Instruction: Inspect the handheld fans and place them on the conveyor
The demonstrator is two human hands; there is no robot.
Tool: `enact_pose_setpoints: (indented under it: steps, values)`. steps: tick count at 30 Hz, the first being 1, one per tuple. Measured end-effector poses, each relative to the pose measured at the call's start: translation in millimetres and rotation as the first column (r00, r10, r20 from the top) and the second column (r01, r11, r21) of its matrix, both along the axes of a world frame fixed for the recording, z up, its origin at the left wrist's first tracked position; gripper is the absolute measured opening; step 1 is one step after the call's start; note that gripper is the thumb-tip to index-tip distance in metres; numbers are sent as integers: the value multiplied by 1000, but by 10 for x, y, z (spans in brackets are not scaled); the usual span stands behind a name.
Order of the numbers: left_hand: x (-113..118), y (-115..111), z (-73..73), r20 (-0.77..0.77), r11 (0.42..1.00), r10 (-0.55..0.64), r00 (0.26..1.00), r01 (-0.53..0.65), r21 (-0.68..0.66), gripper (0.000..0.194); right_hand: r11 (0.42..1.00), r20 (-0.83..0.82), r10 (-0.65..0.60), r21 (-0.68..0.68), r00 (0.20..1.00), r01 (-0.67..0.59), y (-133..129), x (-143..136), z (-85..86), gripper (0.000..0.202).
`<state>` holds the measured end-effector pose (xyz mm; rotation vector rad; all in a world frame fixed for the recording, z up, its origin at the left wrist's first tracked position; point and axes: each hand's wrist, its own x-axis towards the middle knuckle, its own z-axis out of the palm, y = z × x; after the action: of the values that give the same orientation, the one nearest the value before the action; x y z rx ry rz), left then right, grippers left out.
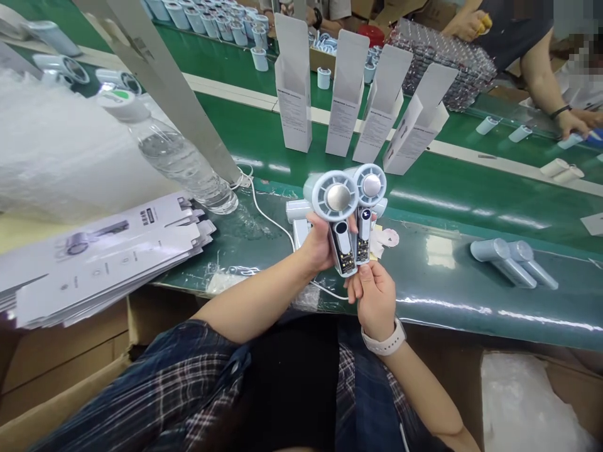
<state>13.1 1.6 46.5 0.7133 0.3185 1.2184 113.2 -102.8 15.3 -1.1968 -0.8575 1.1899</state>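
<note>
Over the green table (433, 292), the left hand (318, 246) has its grip around two pale-blue fans (338, 196), the right hand (377, 295) pinches a handle end (362, 260), and four white boxes (343, 119) carry print too small to read.

A factory assembly line, shown by the green conveyor belt (471, 194), upright open boxes (294, 119) and rows of identical parts (207, 22).

Left hand (320, 246) curls, right hand (378, 297) (lower) pinches.

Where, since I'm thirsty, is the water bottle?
In the head view, the water bottle is on the left, between the grey post and the printed cartons.
</note>
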Motion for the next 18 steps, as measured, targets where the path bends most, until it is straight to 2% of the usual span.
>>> enact_pose_setpoints:
  steps: [2,5,7,10,13,14,16,18]
  values:
    - [11,-22,1,-18,1000,6,1000,-6,14,83,1000,35,10,-2,999,-10,-5,6,-1,46]
    - [3,-24,40,-20,1000,3,1000,-3,-24,83,999,244,17,37,970,-27,1,63,39,38]
    - [-13,-3,71,-23,999,20,1000,-21,-46,82,991,379,8,119,925,-57,6,114,71,34]
    - [-46,28,69,-20,998,53,998,-53,-17,73,966,479,-74,252,875,-57,20,196,82,31]
    - [-78,5,-16,-75,999,-11,997,14,47,64,964,458,-168,261,873,48,62,308,39,21]
    - [-87,-14,-54,-124,996,-58,991,66,67,63,970,418,-152,239,895,53,80,354,21,29]
    - [-99,-54,-125,-248,973,-161,955,196,124,62,983,310,-42,182,950,-16,109,453,-4,43]
    - [-104,-68,-172,-350,935,-210,913,292,199,60,987,225,41,139,974,-74,116,548,-8,48]
